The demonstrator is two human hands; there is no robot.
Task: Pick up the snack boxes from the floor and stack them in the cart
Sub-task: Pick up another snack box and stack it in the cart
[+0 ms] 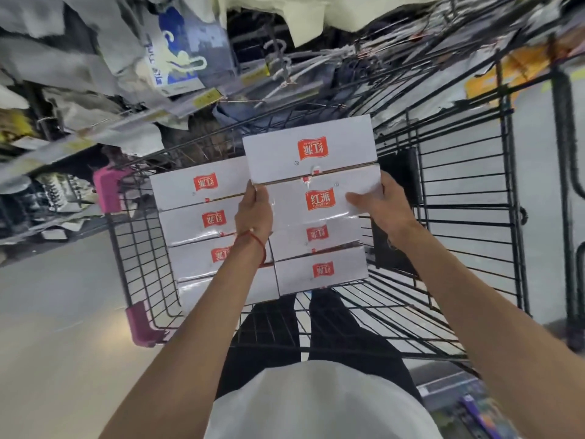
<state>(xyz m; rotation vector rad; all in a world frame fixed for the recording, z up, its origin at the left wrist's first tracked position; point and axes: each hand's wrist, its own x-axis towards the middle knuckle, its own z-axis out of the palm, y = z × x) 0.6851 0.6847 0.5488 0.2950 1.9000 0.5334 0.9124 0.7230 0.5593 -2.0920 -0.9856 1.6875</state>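
I hold a white snack box with red logos above the black wire cart. My left hand grips its left edge, a red string round the wrist. My right hand grips its right edge, with the fingers lying on the top face. Under it in the cart sit two columns of the same white boxes: a left stack and a right stack, which the held box partly hides. The held box is tilted slightly and sits higher than the stacked ones.
The cart has pink corner bumpers and an open space on its right side. Store shelves with packaged goods and hangers run across the top. Grey floor lies left of the cart. My legs in dark trousers show through the cart bottom.
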